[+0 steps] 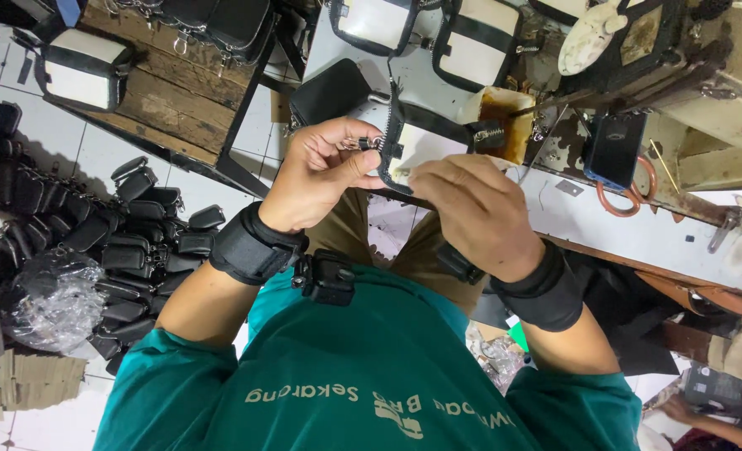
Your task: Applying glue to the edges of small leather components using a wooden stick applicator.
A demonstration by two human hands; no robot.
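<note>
— What's the left hand (325, 171) got hold of?

— A small metal slider (369, 144). Thumb and forefinger are pinched tight on it and the other fingers are curled in, right where it meets the black zipper tape (392, 117).

— And the right hand (471, 213)?

— It's closed too, with the knuckles towards us. The fingers are folded over the tape's lower end, at about four o'clock from the slider. I can't see the fingertips themselves. I'd say that grip keeps the tape taut, so the slider has something firm to sit against.

— Why is it held so high, close to the chest?

— Probably to see the teeth better. The tape runs up towards twelve o'clock, onto a white-and-black bag panel (425, 138) lying on the workbench (638, 230), so the loose end stays supported.

— What's around them?

— An amber-stained glue pot (504, 113) at two o'clock, close to the hands. There's a dark phone (615, 150) at three o'clock, lying over orange-handled scissors (630, 196). A heap of black pouches (129, 242) is down on the floor at nine o'clock, well apart from the hands. Black wrist bands (250, 246) sit on both forearms.
</note>
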